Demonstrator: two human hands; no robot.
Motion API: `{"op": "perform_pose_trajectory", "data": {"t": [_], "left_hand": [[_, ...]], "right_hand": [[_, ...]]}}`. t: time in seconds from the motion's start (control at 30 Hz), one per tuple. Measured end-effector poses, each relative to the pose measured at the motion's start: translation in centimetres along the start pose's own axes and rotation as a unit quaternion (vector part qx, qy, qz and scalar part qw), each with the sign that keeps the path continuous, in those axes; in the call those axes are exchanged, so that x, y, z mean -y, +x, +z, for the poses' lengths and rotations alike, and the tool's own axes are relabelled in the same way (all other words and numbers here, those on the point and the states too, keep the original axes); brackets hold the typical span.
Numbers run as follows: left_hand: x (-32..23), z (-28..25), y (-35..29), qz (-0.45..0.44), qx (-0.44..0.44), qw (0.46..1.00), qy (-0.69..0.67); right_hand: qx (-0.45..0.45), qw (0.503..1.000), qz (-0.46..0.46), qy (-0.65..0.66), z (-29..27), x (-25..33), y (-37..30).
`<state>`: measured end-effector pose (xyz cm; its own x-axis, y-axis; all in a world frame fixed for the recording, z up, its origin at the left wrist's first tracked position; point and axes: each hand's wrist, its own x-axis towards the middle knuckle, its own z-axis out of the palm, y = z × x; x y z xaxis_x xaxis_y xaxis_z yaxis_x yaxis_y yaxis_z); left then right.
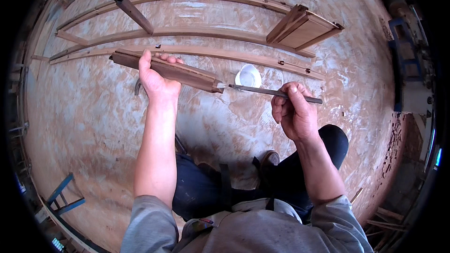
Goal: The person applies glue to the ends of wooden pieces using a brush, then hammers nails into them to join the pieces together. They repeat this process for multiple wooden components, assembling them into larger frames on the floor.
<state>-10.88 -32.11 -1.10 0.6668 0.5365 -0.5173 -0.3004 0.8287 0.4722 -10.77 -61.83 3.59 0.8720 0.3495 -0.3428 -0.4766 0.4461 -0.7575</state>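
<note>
We grip the moulded wooden rail (166, 69) in our left hand (154, 80); our right hand (293, 112) pinches a thin stick (274, 93), tip at the rail's end. White cup (248, 76) behind; contents indiscernible.

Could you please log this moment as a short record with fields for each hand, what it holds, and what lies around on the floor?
left hand: left hand grips a dark wood piece, held level
right hand: right hand holds a thin stick
contact: stick tip meets the white-smeared end of the wood piece
cup: white cup on the floor, just beyond the stick tip
around: long curved strips and a small wooden frame farther out
</note>
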Motion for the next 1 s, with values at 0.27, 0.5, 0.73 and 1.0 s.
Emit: {"op": "perform_pose_trajectory", "data": {"t": [0.27,0.5,0.73,1.0], "left_hand": [[-0.5,-0.6,0.0,-0.012,0.026,1.0,-0.005],[-0.4,-0.4,-0.2,0.003,0.023,1.0,-0.006],[-0.6,0.3,-0.8,0.031,0.007,0.999,0.022],[-0.3,0.4,-0.8,0.046,0.006,0.998,0.043]], "right_hand": [[-0.014,0.999,-0.011,-0.044,-0.5,-1.0,0.9],[0.05,0.931,-0.133,-0.336,0.8,-1.7,-1.8],[0.142,0.839,-0.234,-0.47,1.2,-0.7,-1.8],[0.216,0.811,-0.247,-0.484,1.7,-0.4,-2.6]]}}
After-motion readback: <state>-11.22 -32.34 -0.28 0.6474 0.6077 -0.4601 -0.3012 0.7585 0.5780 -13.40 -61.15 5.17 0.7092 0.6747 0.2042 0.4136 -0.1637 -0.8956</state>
